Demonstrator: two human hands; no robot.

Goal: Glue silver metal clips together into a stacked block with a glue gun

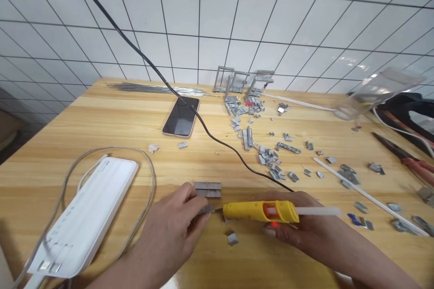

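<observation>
In my right hand (294, 225) is a yellow hot glue gun (244, 211), with a white glue stick (318, 210) coming out of its back end and a red light glowing underneath. Its nozzle points left and meets, or nearly meets, a small grey metal piece (205, 209) pinched between the thumb and fingers of my left hand (172, 225). My fingers cover much of that piece. Just beyond lies a flat grey strip (208, 189) with a lengthwise ridge. A small bent metal piece (232, 238) rests on the wood nearer to me.
A white power bank (88, 216) with a looped cable lies left, and a phone (181, 117) farther back. The black cord (217, 139) crosses the table (101, 121). Metal scraps (267, 155), small frames (240, 81), pliers (400, 151) and a clear container (376, 92) stand or lie rightward.
</observation>
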